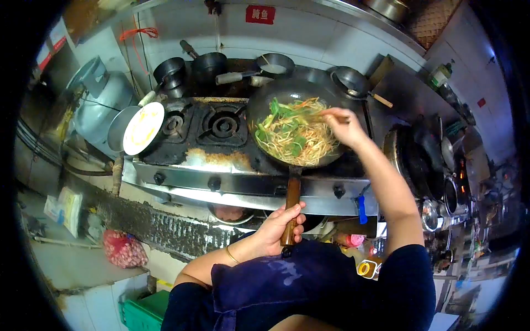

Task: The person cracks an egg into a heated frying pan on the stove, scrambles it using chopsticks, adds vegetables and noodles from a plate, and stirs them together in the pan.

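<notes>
A large dark wok sits on the right part of the stove. In it lies a heap of pale noodle-like strands with green leaves and orange shreds. My left hand is closed round the wok's brown wooden handle, which points toward my body. Over the right side of the wok, my right hand grips what look like wooden chopsticks. Their tips reach into the food and are hard to make out.
An open burner lies left of the wok. A white plate with orange smears rests tilted at the stove's left end. Several small pans, including a black pan, stand along the back. A gas cylinder is at far left.
</notes>
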{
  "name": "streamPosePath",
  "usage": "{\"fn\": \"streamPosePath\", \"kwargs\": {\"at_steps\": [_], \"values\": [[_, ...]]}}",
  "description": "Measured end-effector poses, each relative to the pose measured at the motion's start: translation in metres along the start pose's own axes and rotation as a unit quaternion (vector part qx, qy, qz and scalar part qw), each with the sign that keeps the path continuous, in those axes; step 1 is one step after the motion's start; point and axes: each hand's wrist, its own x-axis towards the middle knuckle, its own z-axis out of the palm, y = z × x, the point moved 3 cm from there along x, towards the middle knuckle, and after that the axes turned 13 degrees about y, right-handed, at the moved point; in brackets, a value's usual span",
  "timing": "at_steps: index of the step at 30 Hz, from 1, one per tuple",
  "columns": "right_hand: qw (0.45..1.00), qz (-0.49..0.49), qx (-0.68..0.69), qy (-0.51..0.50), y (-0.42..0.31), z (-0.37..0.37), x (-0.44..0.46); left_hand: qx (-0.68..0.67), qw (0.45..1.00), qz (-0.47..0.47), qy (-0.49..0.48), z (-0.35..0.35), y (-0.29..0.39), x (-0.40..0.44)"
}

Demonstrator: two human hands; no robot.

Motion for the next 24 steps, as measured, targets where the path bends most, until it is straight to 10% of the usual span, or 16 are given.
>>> {"fn": "streamPosePath", "kwargs": {"at_steps": [8, 11, 18, 24], "values": [[0.962, 0.031, 0.059, -0.265, -0.124, -0.026, -0.051, -0.002, 1.000, 0.003, 0.000, 0.004, -0.001, -0.003], [0.968, -0.205, -0.045, -0.135, -0.080, 0.023, -0.052, 0.009, 1.000, 0.011, 0.009, 0.005, -0.003, -0.001], [0.964, -0.110, -0.210, 0.121, -0.030, -0.010, 0.000, -0.002, 1.000, 0.000, 0.000, 0.004, -0.003, -0.002], [0.994, -0.015, -0.039, -0.102, -0.087, -0.025, -0.034, 0.004, 1.000, -0.002, 0.001, 0.005, 0.002, -0.003]]}}
